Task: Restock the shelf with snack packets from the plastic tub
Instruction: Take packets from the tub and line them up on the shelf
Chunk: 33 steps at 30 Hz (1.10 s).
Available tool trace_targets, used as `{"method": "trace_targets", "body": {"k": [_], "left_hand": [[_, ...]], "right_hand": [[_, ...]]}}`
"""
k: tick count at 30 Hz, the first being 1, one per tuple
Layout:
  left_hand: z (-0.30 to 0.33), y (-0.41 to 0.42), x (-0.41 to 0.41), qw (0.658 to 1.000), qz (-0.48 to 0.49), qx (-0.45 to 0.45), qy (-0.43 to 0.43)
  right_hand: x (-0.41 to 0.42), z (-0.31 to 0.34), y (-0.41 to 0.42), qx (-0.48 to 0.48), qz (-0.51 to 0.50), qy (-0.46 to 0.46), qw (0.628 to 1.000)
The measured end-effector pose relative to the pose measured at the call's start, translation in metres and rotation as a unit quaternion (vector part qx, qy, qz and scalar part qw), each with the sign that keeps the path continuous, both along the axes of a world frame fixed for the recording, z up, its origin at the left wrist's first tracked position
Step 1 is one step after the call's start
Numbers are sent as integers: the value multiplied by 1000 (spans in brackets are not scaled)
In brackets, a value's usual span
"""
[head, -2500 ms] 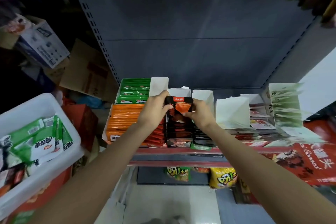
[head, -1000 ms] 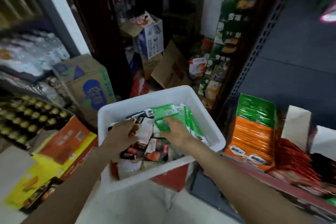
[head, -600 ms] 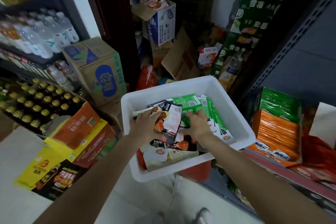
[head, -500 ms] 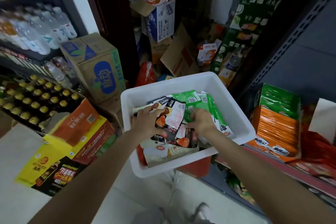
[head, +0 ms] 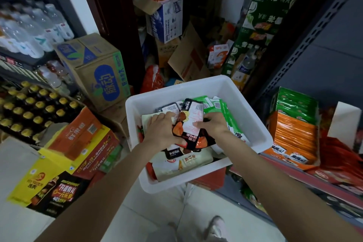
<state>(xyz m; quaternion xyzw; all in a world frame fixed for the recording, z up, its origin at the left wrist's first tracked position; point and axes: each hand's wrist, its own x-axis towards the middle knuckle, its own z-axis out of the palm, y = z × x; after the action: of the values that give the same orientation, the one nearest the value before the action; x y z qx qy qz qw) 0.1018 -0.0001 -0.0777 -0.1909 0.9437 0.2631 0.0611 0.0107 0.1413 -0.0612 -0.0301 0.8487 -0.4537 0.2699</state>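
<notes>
Both forearms reach forward and down into the white plastic tub (head: 243, 102), a smooth, rounded-cornered rectangular bin. The left hand (head: 163, 130) and right hand (head: 211, 125) meet over a black snack packet (head: 189, 122), glossy foil with a pale printed label and orange patches; fingers (head: 196, 124) of each hand are curled on its edges, pinching it between them above the heap. Beneath lie crinkled green packets (head: 225, 112) and a cream packet (head: 182, 165). To the right, the shelf (head: 306, 176) holds flat orange packets (head: 292, 135) stacked in a tray.
</notes>
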Motion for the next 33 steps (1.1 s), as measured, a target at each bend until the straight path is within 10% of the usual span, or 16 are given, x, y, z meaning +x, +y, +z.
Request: {"method": "trace_targets", "body": {"k": [9, 21, 33], "left_hand": [[28, -15, -32, 951, 48, 306, -2], [69, 29, -55, 893, 93, 435, 62], [119, 104, -82, 937, 80, 224, 256]], "right_hand": [[-12, 20, 33, -193, -76, -94, 974], [-24, 59, 102, -229, 6, -55, 972], [-49, 92, 183, -246, -143, 70, 956]]}}
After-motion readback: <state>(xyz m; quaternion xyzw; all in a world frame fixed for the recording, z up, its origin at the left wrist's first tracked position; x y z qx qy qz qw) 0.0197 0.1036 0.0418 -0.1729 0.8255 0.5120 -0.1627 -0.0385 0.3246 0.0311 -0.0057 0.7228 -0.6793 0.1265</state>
